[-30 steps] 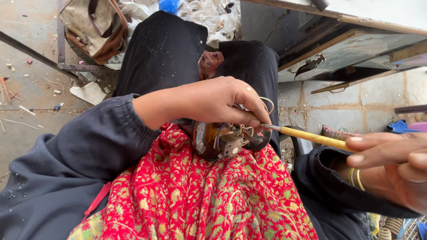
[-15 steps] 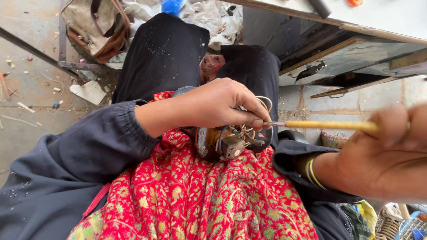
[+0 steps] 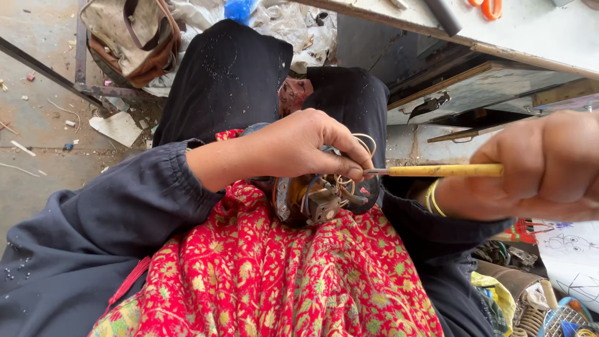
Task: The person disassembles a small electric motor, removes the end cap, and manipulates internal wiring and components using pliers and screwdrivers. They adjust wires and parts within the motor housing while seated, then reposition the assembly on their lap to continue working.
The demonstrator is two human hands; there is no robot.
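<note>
Motor point(image 3: 315, 198), small and round, sits in our lap on the red patterned cloth point(image 3: 268, 274), and our left hand point(image 3: 293, 150) clamps over its top, fingers curled tight around the casing. Our right hand point(image 3: 546, 168) is fisted on the yellow-handled screwdriver point(image 3: 437, 170), whose tip meets the loose wires point(image 3: 349, 181). We judge it dense, rigid metal; best gripped by the casing rim, since those thin wires look fragile.
</note>
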